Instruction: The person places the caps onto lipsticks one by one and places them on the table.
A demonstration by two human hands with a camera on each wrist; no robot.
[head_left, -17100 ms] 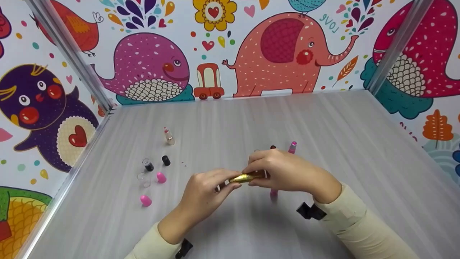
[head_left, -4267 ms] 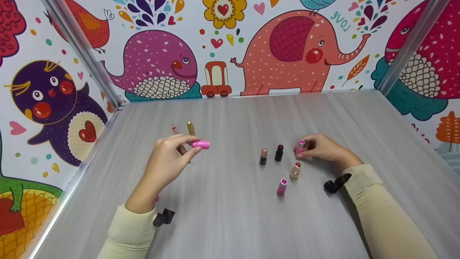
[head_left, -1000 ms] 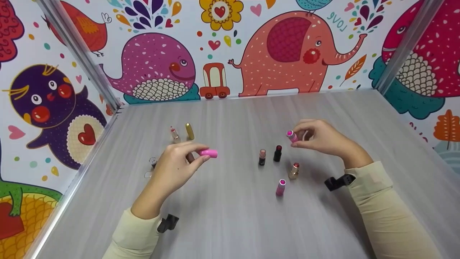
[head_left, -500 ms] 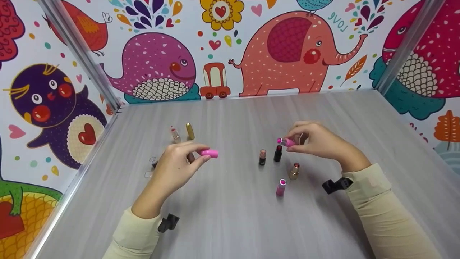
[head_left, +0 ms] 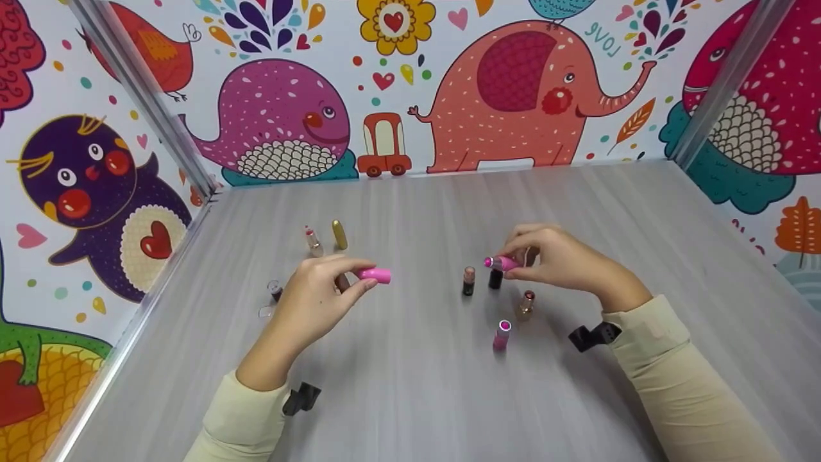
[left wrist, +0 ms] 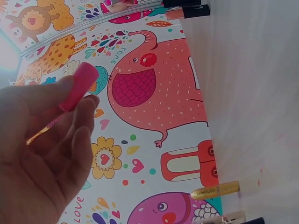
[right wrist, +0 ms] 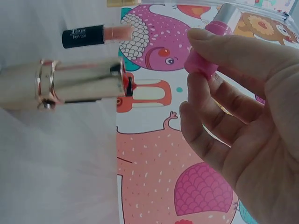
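Above the streaked table (head_left: 410, 398), left fingers (head_left: 349, 262) pinch a smooth pink cap (head_left: 378, 276), right fingers (head_left: 524, 239) a silver-collared pink lipstick (head_left: 502, 263).

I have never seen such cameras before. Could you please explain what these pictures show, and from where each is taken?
There is no robot here, only a person's two bare hands. The wide picture comes from a camera worn on the head; the two closer ones come from cameras worn on the wrists. The left hand pinches a pink cap; the right hand holds an uncapped pink lipstick above the table. Near the right hand stand another pink lipstick, a red-tipped gold lipstick, a peach-tipped black lipstick and a partly hidden black lipstick. Beyond the left hand stand a gold tube and a pale lipstick.
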